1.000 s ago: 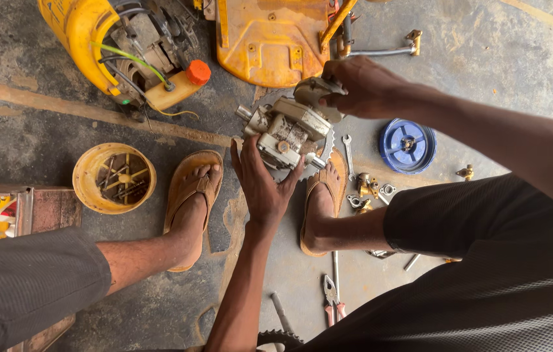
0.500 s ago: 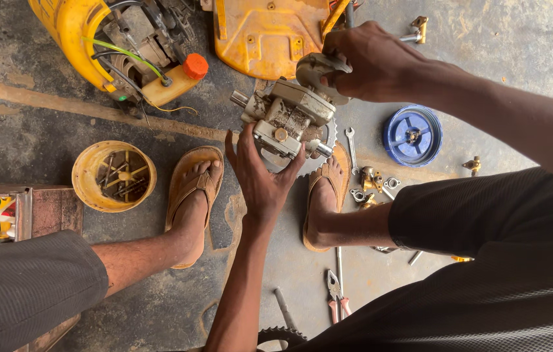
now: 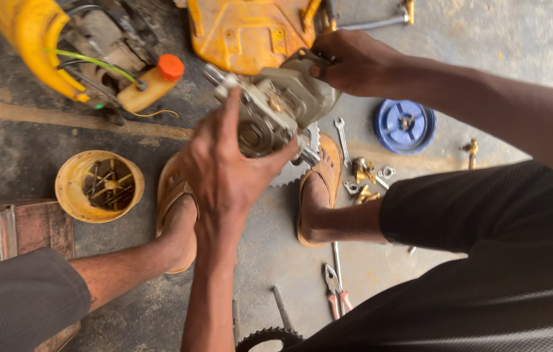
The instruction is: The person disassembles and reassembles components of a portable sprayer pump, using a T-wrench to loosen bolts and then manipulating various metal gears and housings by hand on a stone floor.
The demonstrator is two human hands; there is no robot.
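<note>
The person holds a grey metal pump body (image 3: 276, 111) up over the floor between both sandalled feet: the left hand (image 3: 227, 173) is spread against its near face with fingers wrapped round the lower edge, and the right hand (image 3: 354, 62) is clamped on its far top corner. To handle it well, the grip should stay firm on both ends, as the casting looks heavy and its shafts stick out. No readable labels show; a yellow cup (image 3: 99, 186) of small parts sits left, a blue round cover (image 3: 405, 125) right, an orange-capped bottle (image 3: 151, 85) above.
</note>
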